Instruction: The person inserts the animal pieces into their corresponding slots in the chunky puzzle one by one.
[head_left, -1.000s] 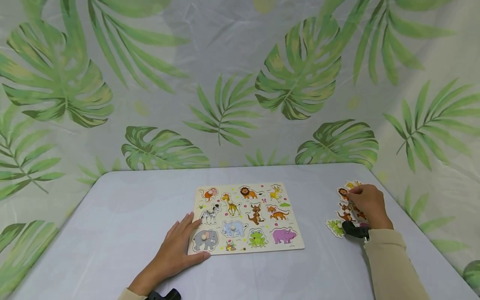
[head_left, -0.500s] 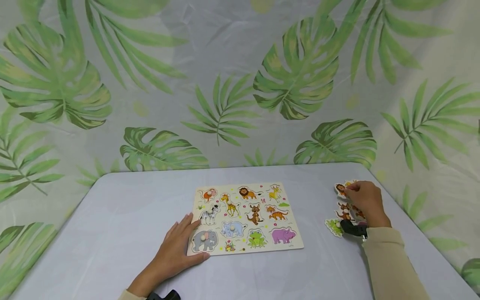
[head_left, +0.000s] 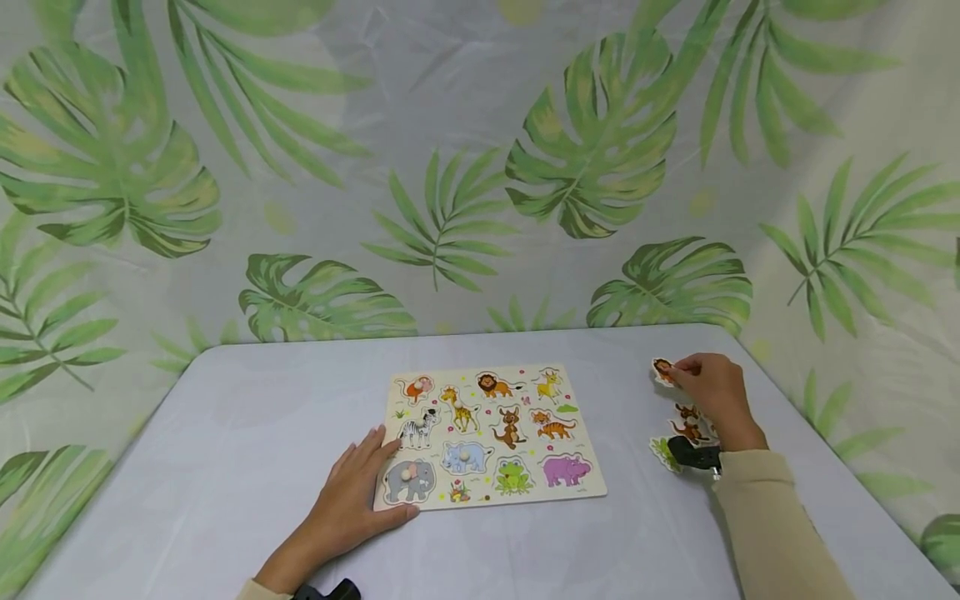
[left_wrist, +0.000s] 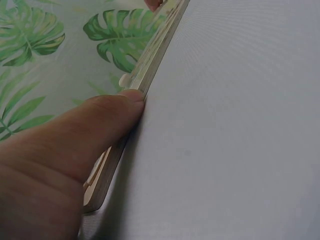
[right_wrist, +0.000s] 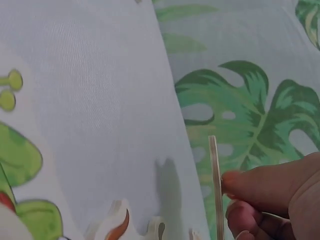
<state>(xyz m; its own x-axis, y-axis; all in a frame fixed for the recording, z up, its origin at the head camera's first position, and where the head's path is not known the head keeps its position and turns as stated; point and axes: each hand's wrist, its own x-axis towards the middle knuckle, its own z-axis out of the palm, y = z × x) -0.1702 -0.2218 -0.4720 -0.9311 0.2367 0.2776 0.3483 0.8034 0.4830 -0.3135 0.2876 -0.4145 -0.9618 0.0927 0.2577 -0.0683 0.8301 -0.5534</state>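
Lion piece (head_left: 663,372): right of the puzzle board (head_left: 487,431), at the right hand's (head_left: 716,392) fingertips
Right hand: pinching the lion piece
Left hand (head_left: 345,500): fingers extended, resting at the puzzle board's near-left corner
Kangaroo piece (head_left: 687,423): right of the puzzle board
Hippo picture (head_left: 567,472): marks below too small to read

Screened-off tabletop set-up; the wider room is hidden.
Pale hanging fabric (head_left: 480,100) printed with large green leaves (head_left: 592,150) runs from nine o'clock through twelve to three, closing in a white, round-cornered worktop (head_left: 645,542); black wrist-worn devices (head_left: 693,455) at four and seven o'clock suggest a recording space.
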